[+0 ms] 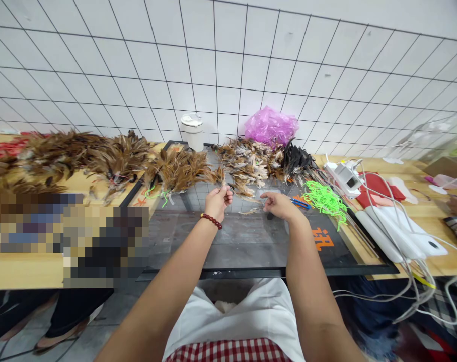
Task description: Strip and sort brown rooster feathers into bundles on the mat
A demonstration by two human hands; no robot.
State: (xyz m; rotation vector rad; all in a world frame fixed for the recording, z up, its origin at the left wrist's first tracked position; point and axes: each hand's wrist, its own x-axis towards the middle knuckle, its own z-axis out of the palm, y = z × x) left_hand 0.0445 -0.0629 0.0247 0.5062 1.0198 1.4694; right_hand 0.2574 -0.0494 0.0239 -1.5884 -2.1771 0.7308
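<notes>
My left hand (218, 203), with a beaded bracelet on its wrist, pinches a brown feather (218, 176) upright between thumb and fingertips. My right hand (279, 205) hovers to its right above the dark board (228, 251), fingers curled inward; whatever they hold, if anything, is too small to make out. Loose pale feathers (251, 208) lie on the board between the two hands. Just behind stand a pile of brown feathers (181, 168) and a pile of mixed pale and brown feathers (249, 163). A blue-handled tool (301, 203) rests beside my right hand.
Bright green cord (324, 201) lies tangled on the right, near a white power strip (345, 178) and cables. Black feathers (298, 161), a pink plastic bag (272, 125) and a white lidded cup (193, 130) stand by the tiled wall. More brown feathers (62, 153) cover the left table.
</notes>
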